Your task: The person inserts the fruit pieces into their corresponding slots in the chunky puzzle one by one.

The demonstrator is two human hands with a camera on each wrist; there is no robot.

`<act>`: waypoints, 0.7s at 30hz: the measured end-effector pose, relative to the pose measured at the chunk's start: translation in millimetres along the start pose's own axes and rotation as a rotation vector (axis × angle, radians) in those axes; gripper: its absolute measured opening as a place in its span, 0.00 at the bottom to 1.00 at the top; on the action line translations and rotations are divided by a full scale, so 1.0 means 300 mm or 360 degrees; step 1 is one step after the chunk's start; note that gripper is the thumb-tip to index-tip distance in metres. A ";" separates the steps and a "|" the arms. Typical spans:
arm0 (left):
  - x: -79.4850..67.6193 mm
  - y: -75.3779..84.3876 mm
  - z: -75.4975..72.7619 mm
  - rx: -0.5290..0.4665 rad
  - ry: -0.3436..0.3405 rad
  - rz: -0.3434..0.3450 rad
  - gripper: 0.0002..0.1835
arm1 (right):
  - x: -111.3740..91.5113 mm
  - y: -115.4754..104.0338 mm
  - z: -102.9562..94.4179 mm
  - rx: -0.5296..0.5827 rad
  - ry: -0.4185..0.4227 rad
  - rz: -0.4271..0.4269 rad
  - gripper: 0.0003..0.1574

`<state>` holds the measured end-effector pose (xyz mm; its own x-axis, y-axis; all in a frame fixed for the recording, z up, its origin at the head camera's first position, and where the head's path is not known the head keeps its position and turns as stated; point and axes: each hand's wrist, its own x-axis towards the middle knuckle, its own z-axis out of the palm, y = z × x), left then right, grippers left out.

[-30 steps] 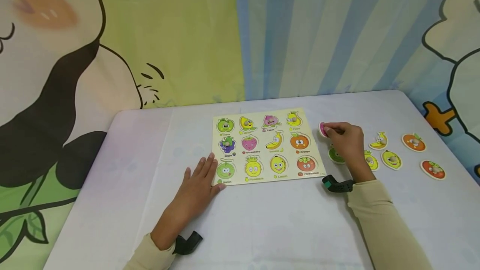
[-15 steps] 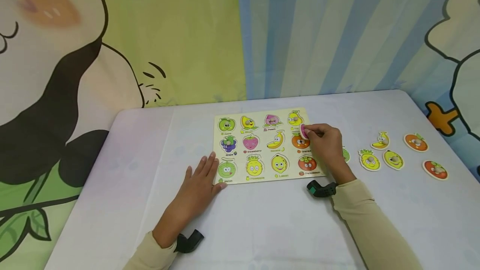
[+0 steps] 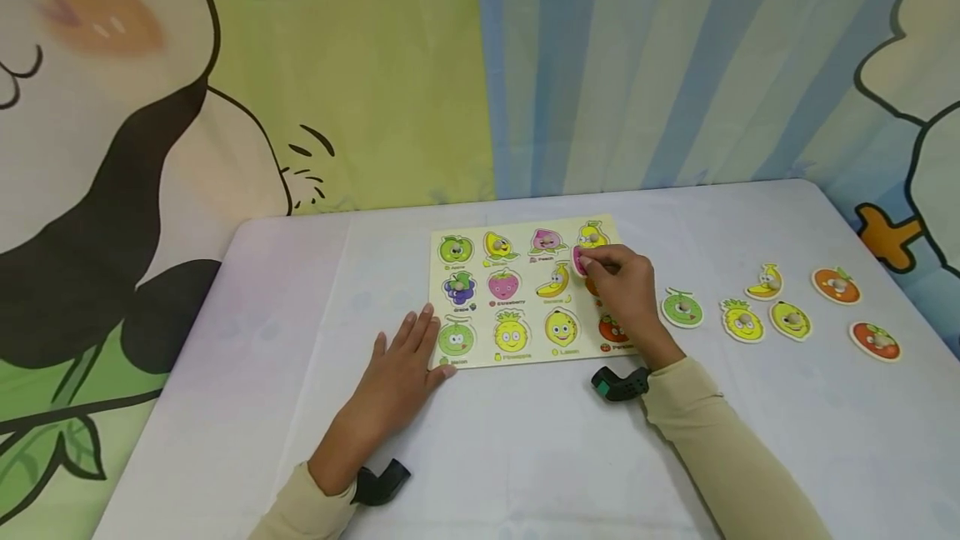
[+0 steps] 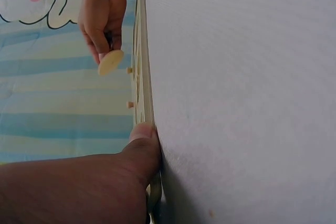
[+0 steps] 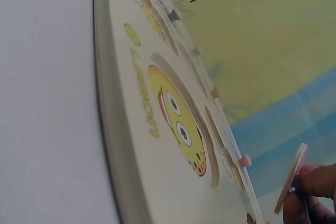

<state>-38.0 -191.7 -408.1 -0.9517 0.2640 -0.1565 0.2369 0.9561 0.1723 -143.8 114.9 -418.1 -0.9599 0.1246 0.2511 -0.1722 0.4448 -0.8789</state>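
Note:
A wooden fruit puzzle board (image 3: 483,307) lies on the white table. My left hand (image 3: 393,382) rests flat at its lower-left corner with fingers straight; in the left wrist view the thumb (image 4: 142,135) touches the board's edge. Over the board's right part, my right hand (image 3: 626,294) pinches a pink puzzle piece (image 3: 578,262) between thumb and fingers. That round-edged piece (image 5: 291,179) is tilted and apart from the board in the right wrist view. Knobbed grape (image 3: 459,288), mango (image 3: 498,247), peach (image 3: 547,242) and pear (image 3: 592,234) pieces sit in the board. The orange picture is partly hidden.
Loose knobbed pieces lie right of the board: a melon (image 3: 682,308), a pineapple (image 3: 742,322), a banana (image 3: 765,282), a lemon (image 3: 791,321), an orange (image 3: 836,286) and a persimmon (image 3: 875,342). A cartoon-printed cloth (image 3: 375,65) hangs behind the table.
My right hand has carried the pink piece leftward from beside the board to above it, uncovering the melon piece. The left hand has stayed in place.

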 end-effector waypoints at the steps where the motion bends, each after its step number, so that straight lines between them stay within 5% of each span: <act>1: -0.001 0.001 0.000 0.0003 0.0002 0.0004 0.42 | -0.001 -0.002 0.004 0.0020 -0.0006 -0.0004 0.09; 21: -0.001 0.003 0.000 0.0041 0.0008 0.0003 0.42 | -0.037 -0.048 0.151 0.0375 -0.0287 -0.0118 0.08</act>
<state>-37.4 -190.9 -407.7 -0.9522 0.2654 -0.1514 0.2437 0.9585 0.1478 -140.7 66.8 -426.8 -0.9630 -0.0696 0.2605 -0.2696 0.2265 -0.9360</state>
